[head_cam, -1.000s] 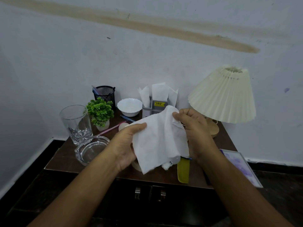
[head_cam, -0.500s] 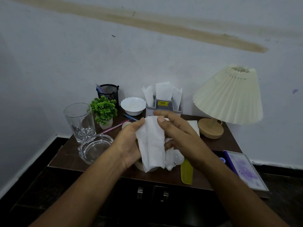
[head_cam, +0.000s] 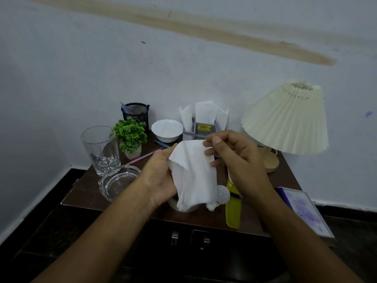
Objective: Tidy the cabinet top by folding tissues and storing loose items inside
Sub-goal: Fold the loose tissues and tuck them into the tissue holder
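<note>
Both hands hold one white tissue (head_cam: 193, 172) above the cabinet top's (head_cam: 81, 193) front edge, the left hand (head_cam: 161, 180) curled round its side and the right hand (head_cam: 234, 158) pinching its top corner, with a glass (head_cam: 100, 148) and ashtray (head_cam: 116, 182) at the left edge, a lamp (head_cam: 285, 119) by the right

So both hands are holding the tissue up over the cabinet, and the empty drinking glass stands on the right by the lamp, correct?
Not quite. In the head view the drinking glass stands on the left, by the small plant, across from the lamp. Both hands do hold the tissue.
</note>
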